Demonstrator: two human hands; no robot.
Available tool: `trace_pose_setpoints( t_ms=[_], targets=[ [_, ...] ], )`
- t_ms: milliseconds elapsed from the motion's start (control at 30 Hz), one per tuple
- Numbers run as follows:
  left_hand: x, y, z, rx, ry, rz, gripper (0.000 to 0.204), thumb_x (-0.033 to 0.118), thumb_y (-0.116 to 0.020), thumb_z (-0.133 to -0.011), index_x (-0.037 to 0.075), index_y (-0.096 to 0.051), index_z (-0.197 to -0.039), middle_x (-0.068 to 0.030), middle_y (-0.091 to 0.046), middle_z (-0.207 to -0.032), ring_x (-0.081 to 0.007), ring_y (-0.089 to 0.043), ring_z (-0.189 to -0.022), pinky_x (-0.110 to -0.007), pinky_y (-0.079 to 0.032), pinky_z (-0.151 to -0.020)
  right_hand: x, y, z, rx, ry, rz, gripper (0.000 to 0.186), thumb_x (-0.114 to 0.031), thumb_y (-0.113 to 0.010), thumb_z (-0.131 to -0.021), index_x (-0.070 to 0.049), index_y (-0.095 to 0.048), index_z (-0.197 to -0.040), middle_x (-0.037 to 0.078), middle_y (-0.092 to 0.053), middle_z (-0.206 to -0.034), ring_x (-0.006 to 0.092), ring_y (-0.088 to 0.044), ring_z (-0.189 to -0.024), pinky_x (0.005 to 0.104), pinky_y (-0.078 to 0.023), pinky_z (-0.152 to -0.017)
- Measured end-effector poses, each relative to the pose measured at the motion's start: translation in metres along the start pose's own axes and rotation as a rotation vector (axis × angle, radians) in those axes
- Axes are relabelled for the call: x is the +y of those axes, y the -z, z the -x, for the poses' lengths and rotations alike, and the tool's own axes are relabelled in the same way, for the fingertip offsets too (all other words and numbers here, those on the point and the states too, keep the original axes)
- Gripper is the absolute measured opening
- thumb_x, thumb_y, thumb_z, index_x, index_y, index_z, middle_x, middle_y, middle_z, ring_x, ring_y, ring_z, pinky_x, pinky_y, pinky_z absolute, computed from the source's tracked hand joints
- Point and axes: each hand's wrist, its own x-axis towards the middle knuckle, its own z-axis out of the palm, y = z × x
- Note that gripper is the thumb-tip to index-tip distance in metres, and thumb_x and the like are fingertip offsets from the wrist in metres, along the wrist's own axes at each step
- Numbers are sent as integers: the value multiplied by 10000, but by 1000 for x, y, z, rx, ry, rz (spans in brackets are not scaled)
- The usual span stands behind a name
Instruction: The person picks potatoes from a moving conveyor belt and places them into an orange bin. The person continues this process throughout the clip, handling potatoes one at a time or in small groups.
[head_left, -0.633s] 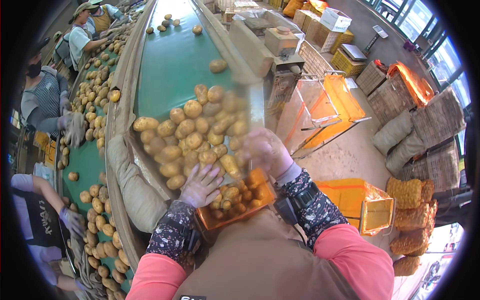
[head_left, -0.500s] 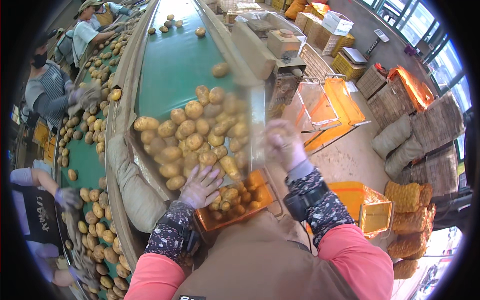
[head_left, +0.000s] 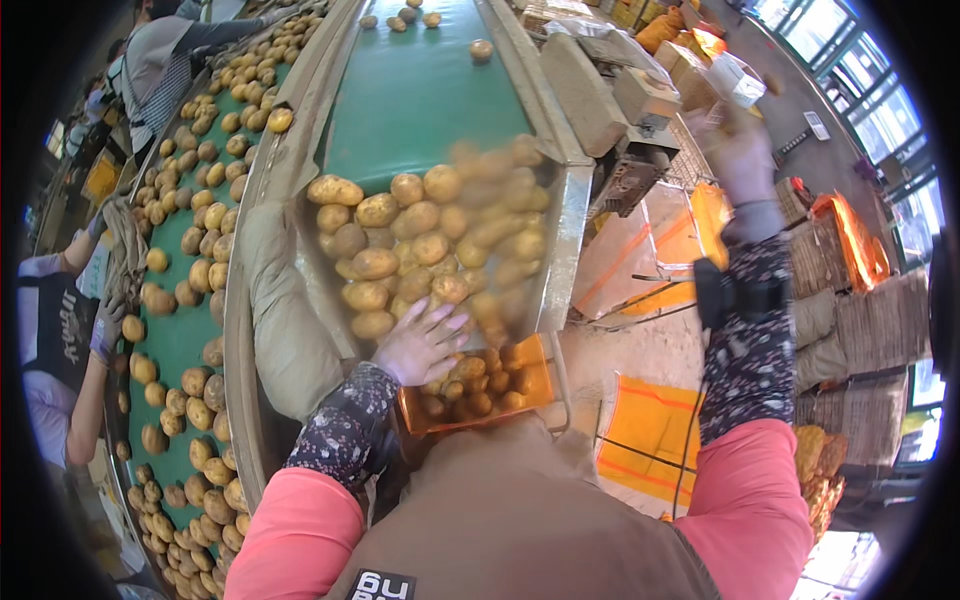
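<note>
A large hall with a concrete floor [head_left: 680, 350] is seen from above, with stacked boxes [head_left: 680, 70] and filled net sacks [head_left: 870, 320] along the right side. Down the middle a green conveyor belt [head_left: 420, 100] is carried between metal side rails, and a heap of potatoes [head_left: 420, 250] is gathered at its near end, some of them blurred by motion. A few single potatoes [head_left: 481, 49] are scattered further up the belt. Below the belt's end an orange crate [head_left: 480, 385] is placed, already partly filled with potatoes.

The left hand [head_left: 420, 342] is laid on the lower edge of the heap, just above the crate, with the fingers spread open and resting on the potatoes; nothing is gripped. A dark flowered sleeve cover [head_left: 340, 430] is worn over a pink sleeve on that arm. The right hand [head_left: 738, 150] is raised high to the right, well apart from the belt, over the boxes; it is blurred, so whether its fingers are open or closed cannot be told. A dark band [head_left: 740, 298] is worn on that forearm.

To the left a second belt [head_left: 180, 330] is loaded with many potatoes, and other people are stationed along it: one in a grey vest [head_left: 165, 65] at the top, another's gloved hand [head_left: 105, 330] is placed at the belt's edge lower down. Orange net bags [head_left: 650, 430] are spread on the floor at the right.
</note>
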Motion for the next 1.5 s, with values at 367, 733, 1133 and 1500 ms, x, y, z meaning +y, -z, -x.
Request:
trace_pose_setpoints(
  t_ms=[367, 733, 1133, 1500],
  targets=[
    [-5, -16, 13, -110, -53, -45, 445, 379, -604, -937, 160, -610, -1325, -35, -491, -1494, -235, -387, -1433, -545, -196, -1234, -125, -272, 107, -565, 75, -194, 608, -204, -692, -804, -126, -574, -1395, 181, -569, -1404, 327, -552, -1286, 408, -463, -1056],
    [0, 5, 8, 258, 778, -183, 700, 466, -678, -848, 142, -504, -1443, -216, -326, -1567, -508, -306, -1402, -630, -221, -1143, -143, -285, 147, -695, 48, 44, 564, -355, -729, -780, -228, -641, -1323, 166, -532, -1419, 376, -515, -1257, 535, -396, -1033],
    [-18, -26, 25, 114, 252, -103, 384, 377, -673, -864, 165, -663, -1184, -44, -577, -1352, -316, -498, -1287, -535, -418, -966, -128, -268, 181, -406, 121, -87, 471, -282, -686, -753, -171, -652, -1209, 189, -550, -1344, 400, -493, -1284, 505, -369, -1071],
    [-25, -20, 21, 234, 606, -101, 592, 475, -653, -851, 196, -582, -1369, -153, -411, -1518, -431, -245, -1464, -672, -187, -1147, -124, -307, 137, -558, 42, 238, 534, -233, -648, -790, -188, -637, -1322, 139, -649, -1181, 349, -619, -1098, 538, -379, -1080]
  ],
)
